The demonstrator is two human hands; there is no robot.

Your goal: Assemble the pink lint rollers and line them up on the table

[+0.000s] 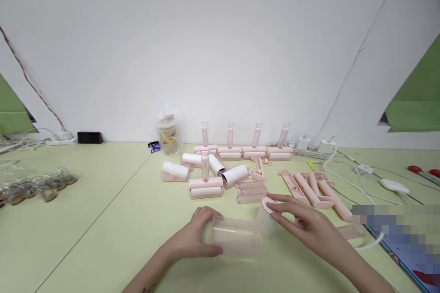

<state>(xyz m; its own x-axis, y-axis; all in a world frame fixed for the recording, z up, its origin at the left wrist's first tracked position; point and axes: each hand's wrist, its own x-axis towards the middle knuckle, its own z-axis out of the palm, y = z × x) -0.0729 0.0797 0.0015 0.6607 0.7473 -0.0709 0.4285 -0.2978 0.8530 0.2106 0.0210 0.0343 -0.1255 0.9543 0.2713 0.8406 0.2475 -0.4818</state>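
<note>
Left hand [195,237], one: forearm angled in from your lower left, thumb on the near side and fingers on the far side, grasping the left end of a clear tube [235,236] lying crosswise. Right hand [307,220], one: reaching in from your right, fingertips gripping the upper end of a white roll [264,222], which stands beside the tube's right end, between your hands. Bagged cup [169,139], by the wall: printed, lettering too small to read.

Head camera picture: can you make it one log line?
left hand: holding clear tube | right hand: touching white roll | pink rollers: standing behind
</note>
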